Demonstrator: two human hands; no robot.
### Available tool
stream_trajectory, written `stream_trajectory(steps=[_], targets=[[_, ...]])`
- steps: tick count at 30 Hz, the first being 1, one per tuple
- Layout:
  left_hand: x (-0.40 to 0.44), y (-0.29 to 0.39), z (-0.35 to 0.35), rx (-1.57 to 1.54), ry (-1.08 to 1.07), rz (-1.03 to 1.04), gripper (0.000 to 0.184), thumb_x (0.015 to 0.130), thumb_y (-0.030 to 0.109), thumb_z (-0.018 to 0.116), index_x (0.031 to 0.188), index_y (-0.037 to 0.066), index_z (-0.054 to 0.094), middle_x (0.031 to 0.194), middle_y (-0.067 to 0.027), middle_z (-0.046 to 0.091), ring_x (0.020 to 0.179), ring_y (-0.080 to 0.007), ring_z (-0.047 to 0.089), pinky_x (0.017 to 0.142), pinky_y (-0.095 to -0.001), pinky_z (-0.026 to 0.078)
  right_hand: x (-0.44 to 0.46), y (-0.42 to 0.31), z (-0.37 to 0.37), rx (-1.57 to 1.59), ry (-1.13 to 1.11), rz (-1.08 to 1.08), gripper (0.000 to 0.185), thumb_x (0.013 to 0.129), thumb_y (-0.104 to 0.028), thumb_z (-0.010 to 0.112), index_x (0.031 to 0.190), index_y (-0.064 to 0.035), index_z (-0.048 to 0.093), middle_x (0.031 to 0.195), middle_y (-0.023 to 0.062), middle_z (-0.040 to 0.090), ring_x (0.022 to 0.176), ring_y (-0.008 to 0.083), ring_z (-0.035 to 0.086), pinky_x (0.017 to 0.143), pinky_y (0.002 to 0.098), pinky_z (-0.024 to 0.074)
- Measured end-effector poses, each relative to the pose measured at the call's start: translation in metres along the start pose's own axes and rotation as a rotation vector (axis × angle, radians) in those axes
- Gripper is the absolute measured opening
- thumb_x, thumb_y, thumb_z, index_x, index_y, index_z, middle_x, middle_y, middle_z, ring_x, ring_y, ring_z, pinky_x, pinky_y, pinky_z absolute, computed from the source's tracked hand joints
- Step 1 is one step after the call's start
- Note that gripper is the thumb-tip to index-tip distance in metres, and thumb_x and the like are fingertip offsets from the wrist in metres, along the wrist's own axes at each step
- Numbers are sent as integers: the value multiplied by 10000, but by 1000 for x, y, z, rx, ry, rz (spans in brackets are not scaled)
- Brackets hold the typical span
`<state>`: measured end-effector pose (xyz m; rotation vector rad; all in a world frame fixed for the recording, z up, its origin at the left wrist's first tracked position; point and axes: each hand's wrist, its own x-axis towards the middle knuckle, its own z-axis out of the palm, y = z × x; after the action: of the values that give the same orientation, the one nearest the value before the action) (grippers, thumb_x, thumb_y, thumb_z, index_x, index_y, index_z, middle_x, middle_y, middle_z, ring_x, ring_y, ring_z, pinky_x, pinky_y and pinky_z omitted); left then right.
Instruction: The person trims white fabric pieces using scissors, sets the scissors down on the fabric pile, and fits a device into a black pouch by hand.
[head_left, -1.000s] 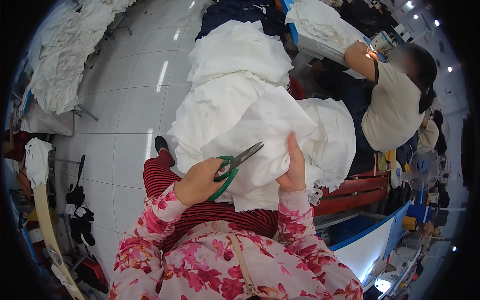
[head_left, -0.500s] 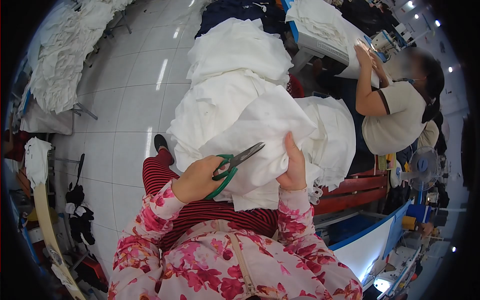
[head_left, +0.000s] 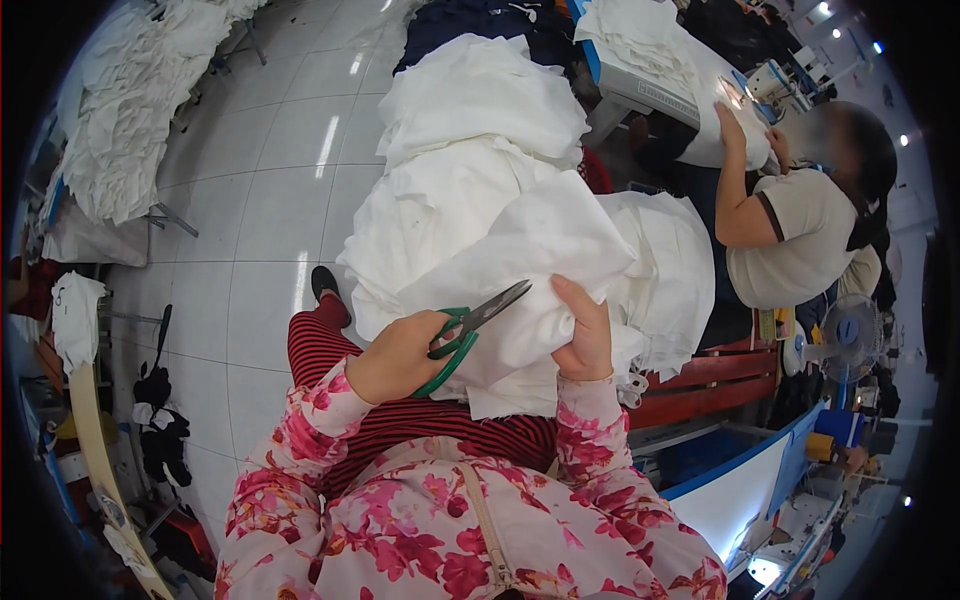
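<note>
My left hand (head_left: 398, 358) is wrapped round the green handles of a pair of scissors (head_left: 497, 302). The dark blades look closed and point up and to the right, over a white fabric piece (head_left: 540, 232). On the right side of that piece, my right hand (head_left: 586, 332) grips a fold of it, thumb on top and the other fingers partly hidden by the cloth. The scissor tips lie a short way left of my right thumb. Beneath and beyond the piece, a big heap of white fabric (head_left: 470, 105) is piled up in front of my lap.
To the right, a co-worker (head_left: 800, 230) sits at a sewing machine (head_left: 772, 80) with white cloth. A red bench (head_left: 705, 385) and a fan (head_left: 848, 330) stand on that side. More white fabric (head_left: 125, 110) is stacked at the far left, beyond the tiled floor (head_left: 275, 210).
My right thumb has tilted left, nearer the scissor tips. The scissors have barely moved. The co-worker's hands have moved apart on the cloth.
</note>
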<state>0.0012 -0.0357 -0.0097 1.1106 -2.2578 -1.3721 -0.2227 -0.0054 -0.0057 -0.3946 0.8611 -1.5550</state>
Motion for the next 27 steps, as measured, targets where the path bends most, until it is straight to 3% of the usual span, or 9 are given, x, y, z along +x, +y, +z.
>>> stream_trajectory(steps=[27], targets=[[3, -2, 5, -110, -12, -26, 227, 825, 167, 620, 937, -27, 584, 797, -209, 578, 718, -348, 569, 655, -384, 448, 0, 1, -3, -23, -1, -20, 433, 896, -55, 544, 1307, -6, 419, 1236, 142, 548, 1108, 271, 562, 947, 392, 466]])
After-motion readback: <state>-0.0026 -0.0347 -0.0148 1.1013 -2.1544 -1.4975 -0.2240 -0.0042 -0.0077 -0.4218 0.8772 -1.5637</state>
